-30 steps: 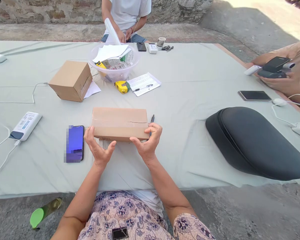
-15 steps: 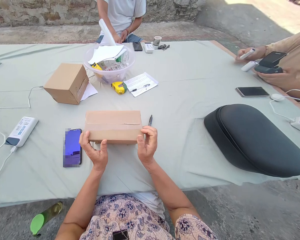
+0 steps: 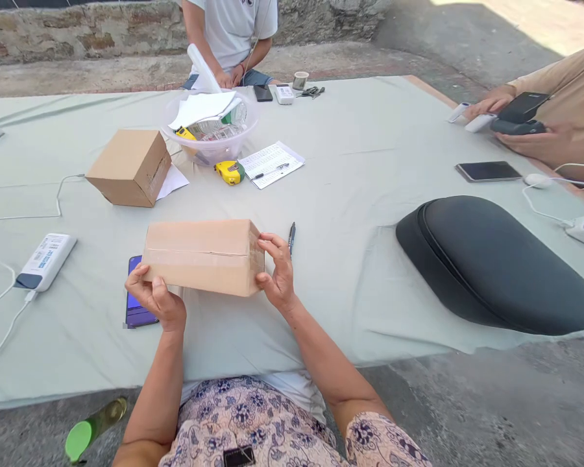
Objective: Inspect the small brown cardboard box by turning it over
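A long brown cardboard box is tilted above the table's near side, with a seam along its top face. My left hand grips its left end, thumb on the near side. At the taped right end, my right hand holds the box between thumb and fingers. Under the box's left end and my left hand lies a phone with a blue-purple screen, partly covered. A dark pen lies just beyond my right hand.
A second box, a plastic basin, a yellow tape measure and a notebook stand farther back. A black seat cushion is at right, a power bank at left. Two people sit at the far and right edges.
The box has shifted left and turned, so its taped right end now shows. Both hands moved left with it, and the box's left end now overlaps the phone.
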A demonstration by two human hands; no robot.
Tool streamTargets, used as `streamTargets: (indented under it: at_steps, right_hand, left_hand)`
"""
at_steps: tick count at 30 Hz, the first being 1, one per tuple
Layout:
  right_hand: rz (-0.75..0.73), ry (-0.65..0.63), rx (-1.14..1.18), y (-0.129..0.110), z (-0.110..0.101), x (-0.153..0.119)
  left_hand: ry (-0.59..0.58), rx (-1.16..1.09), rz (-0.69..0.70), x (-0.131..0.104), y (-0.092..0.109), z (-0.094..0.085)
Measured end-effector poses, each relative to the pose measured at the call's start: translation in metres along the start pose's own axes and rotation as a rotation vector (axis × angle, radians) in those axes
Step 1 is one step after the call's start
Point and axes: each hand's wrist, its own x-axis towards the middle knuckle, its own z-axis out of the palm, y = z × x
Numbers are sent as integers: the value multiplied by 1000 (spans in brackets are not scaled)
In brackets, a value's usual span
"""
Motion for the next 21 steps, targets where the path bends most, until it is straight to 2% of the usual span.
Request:
streamTargets:
  at_steps: [4, 9, 13, 16, 21]
  right_hand:
    - [192, -25, -8, 7, 2, -6]
    - [313, -107, 223, 12, 4, -12]
    - [237, -150, 336, 9, 0, -12]
    - [158, -78, 318, 8, -6, -10]
    - [157, 44, 172, 7, -15, -5]
  left_hand:
    - [66, -85, -138, 11, 3, 0]
    - [92, -110, -360, 13, 3, 1]
    - [20, -142, -515, 3, 1, 4]
    - [-100, -186, -623, -7, 1, 8]
    - [-253, -159, -679, -21, -1, 11]
